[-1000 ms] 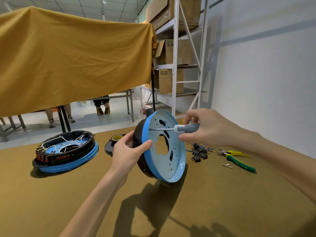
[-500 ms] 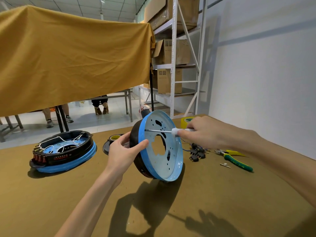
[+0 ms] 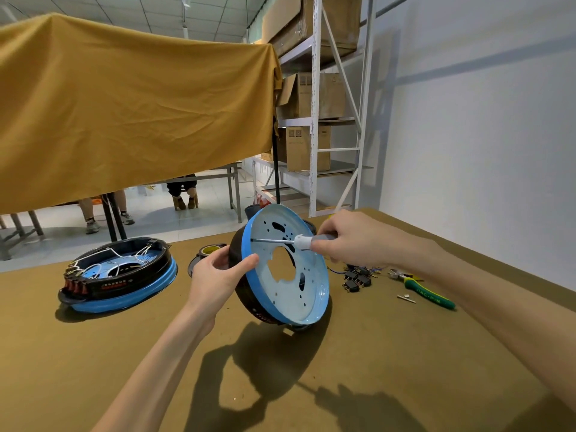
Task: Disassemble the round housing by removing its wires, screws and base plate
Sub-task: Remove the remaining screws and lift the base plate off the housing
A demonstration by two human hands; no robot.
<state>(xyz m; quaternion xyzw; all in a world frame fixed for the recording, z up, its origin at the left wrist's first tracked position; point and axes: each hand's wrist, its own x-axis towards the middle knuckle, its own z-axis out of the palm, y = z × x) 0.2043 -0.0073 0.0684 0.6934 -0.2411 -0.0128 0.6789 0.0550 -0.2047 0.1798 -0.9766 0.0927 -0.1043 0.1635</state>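
A round housing [image 3: 249, 294], black with a blue rim, stands on edge on the brown table, its pale blue base plate [image 3: 308, 294] facing right. My left hand [image 3: 218, 275] grips its left rim, thumb on the blue edge. My right hand [image 3: 358, 241] holds a grey-handled screwdriver [image 3: 290, 241] level, its tip against the plate near the upper left rim. The screw under the tip is too small to make out.
A second housing [image 3: 121, 275] with white wires lies flat at the left. A tape roll [image 3: 208, 251] sits behind my left hand. Black connectors [image 3: 357, 279], green-handled pliers [image 3: 427, 293] and a small metal piece [image 3: 406, 298] lie to the right. A shelf rack [image 3: 314, 120] stands behind.
My right hand has slid along the screwdriver toward the plate, covering most of the handle. The housing and left hand hold their place.
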